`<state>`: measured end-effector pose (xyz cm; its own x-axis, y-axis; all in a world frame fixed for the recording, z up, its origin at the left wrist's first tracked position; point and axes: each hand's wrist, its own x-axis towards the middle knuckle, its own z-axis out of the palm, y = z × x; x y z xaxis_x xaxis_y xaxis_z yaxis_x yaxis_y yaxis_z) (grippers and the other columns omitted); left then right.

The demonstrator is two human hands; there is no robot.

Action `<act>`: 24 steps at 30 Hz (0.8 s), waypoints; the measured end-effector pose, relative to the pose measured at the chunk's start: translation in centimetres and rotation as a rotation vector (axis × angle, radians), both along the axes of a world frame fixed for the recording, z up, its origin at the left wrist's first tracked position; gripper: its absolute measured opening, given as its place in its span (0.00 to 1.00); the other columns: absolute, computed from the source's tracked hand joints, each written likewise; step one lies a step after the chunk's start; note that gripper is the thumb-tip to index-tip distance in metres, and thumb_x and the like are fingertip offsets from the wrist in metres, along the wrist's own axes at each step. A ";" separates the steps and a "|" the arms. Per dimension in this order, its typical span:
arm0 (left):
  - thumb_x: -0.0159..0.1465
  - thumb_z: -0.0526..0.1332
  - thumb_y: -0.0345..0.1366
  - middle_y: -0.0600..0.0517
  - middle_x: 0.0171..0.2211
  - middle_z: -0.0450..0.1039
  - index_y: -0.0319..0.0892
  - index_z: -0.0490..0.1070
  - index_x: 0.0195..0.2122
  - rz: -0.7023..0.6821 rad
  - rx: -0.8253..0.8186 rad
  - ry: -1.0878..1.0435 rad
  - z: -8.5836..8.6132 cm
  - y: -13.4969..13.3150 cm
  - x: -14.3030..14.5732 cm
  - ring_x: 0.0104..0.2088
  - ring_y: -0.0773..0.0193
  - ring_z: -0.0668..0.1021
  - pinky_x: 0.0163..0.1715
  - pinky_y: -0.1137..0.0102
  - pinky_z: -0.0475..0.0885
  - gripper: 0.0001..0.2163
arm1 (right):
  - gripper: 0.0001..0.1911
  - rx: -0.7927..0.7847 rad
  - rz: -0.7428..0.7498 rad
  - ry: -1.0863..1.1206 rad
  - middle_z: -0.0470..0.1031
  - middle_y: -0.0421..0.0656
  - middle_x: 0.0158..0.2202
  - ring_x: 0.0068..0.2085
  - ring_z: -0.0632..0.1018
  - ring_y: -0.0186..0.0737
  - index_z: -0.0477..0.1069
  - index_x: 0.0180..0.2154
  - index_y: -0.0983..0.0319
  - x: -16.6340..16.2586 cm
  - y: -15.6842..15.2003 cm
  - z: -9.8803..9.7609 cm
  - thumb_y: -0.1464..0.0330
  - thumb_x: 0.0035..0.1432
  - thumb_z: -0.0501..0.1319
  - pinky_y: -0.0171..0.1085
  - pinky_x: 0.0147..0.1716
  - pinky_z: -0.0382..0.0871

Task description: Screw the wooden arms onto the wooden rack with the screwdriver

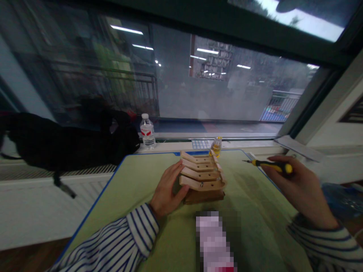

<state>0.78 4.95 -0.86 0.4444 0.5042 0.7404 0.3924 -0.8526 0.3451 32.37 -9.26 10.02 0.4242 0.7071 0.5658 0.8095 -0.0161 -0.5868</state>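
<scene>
Separately, right hand (300, 183) held driver (273, 166), left hand (167, 190) touched rack (202, 175)

The right hand was closed around the driver, whose tip pointed left. The left hand's thumb and fingers were spread against the rack, which sat just right of them above a brown block (204, 197). Beyond the left hand stood a bottle (148, 133).

"How is the left hand (167, 188)?"
"It points forward, with the thumb (180, 193) spread away from the fingers (172, 173)."
"And the right hand (301, 185)?"
"Up, with the fingers curled in."
</scene>
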 end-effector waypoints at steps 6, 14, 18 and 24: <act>0.64 0.56 0.34 0.40 0.61 0.60 0.42 0.55 0.60 -0.021 -0.025 -0.004 0.0 -0.6 -0.2 0.62 0.55 0.63 0.60 0.52 0.62 0.23 | 0.15 0.095 0.299 -0.011 0.77 0.42 0.33 0.32 0.76 0.39 0.73 0.36 0.59 -4.2 3.8 4.7 0.54 0.54 0.64 0.37 0.30 0.70; 0.64 0.57 0.32 0.42 0.61 0.60 0.45 0.54 0.61 0.000 -0.033 -0.025 0.4 -1.5 -0.2 0.61 0.56 0.64 0.60 0.54 0.62 0.24 | 0.24 -0.004 0.646 -0.152 0.77 0.41 0.37 0.30 0.76 0.34 0.63 0.54 0.58 -8.2 6.8 3.6 0.64 0.57 0.64 0.34 0.30 0.72; 0.64 0.57 0.32 0.43 0.61 0.59 0.45 0.55 0.61 -0.004 -0.068 -0.006 0.8 -1.8 -0.3 0.61 0.55 0.64 0.60 0.55 0.62 0.24 | 0.19 -0.088 0.729 -0.230 0.77 0.42 0.42 0.31 0.77 0.32 0.64 0.52 0.56 -8.5 7.0 2.7 0.67 0.59 0.62 0.32 0.31 0.72; 0.63 0.58 0.32 0.43 0.61 0.60 0.46 0.55 0.61 -0.004 -0.082 -0.016 0.9 -1.9 -0.4 0.60 0.55 0.65 0.59 0.56 0.64 0.25 | 0.16 -0.164 0.711 -0.216 0.77 0.42 0.43 0.35 0.80 0.36 0.64 0.49 0.55 -8.6 6.6 2.9 0.66 0.60 0.61 0.30 0.28 0.72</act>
<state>0.36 3.05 0.07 0.4354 0.5615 0.7036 0.3830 -0.8229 0.4197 23.74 -2.62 12.87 -0.2736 0.8508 0.4486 0.7541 0.4793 -0.4491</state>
